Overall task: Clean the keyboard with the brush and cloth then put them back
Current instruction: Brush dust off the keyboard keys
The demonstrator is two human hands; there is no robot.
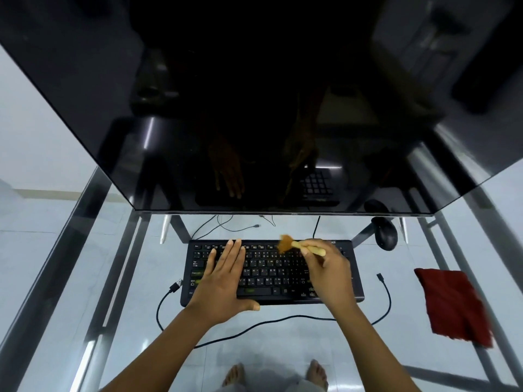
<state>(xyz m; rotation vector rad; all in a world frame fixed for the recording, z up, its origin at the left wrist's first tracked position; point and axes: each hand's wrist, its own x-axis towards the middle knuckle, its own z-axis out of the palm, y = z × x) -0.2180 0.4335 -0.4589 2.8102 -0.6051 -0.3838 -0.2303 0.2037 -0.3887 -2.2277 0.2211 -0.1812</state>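
A computer corner in a home: the glass surface carries a dark monitor, keyboard and mouse, and bare feet stand on pale floor tiles.

Keyboard: black body, black keys, pale legends, few green markings. Brush: pale tan handle, orange-brown bristles. Cloth: dark red, plain. Mouse: black. Monitor: glossy black screen with dim reflections. Cable: black. Tabletop: clear glass on grey metal frame. Floor below: pale blue-white tiles.
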